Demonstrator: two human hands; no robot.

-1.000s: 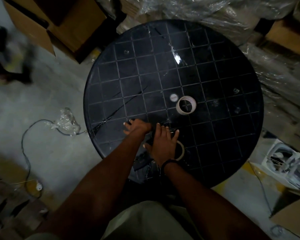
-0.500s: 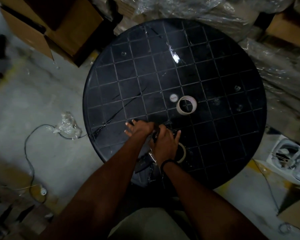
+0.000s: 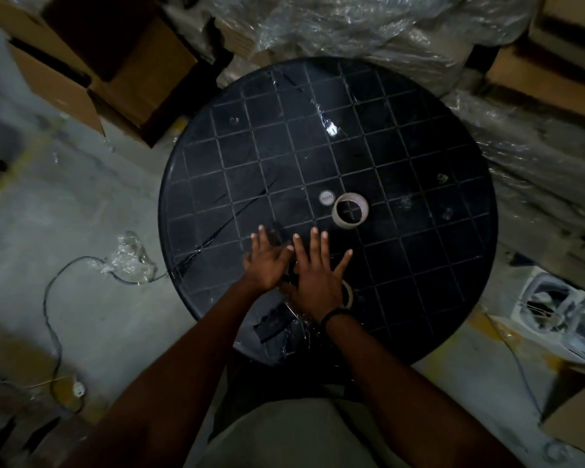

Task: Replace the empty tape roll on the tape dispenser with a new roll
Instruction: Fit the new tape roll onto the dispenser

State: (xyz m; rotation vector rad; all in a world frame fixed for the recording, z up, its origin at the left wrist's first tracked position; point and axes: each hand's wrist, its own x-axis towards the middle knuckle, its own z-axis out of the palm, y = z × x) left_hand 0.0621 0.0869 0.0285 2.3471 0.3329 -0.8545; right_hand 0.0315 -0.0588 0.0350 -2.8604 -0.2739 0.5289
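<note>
A black tape dispenser (image 3: pixel 273 325) lies at the near edge of the round black table (image 3: pixel 419 157), mostly hidden under my hands. My left hand (image 3: pixel 267 261) and my right hand (image 3: pixel 318 275) lie side by side on top of it, fingers stretched out and spread. A thin tan tape roll (image 3: pixel 349 294) peeks out from under my right wrist. A whitish roll with a wide hole (image 3: pixel 335 216) lies flat on the table beyond my fingertips, with a small round disc (image 3: pixel 326 197) just to its left.
Cardboard boxes (image 3: pixel 142 72) stand at the far left, and plastic-wrapped stacks (image 3: pixel 537 170) press against the table's far and right sides. On the floor are a cable with crumpled plastic (image 3: pixel 125 258) at the left and a white boxed item (image 3: pixel 561 312) at the right.
My fingers were curled around the dispenser; both hands have now flattened and spread out over it. The head camera has drifted slightly.
</note>
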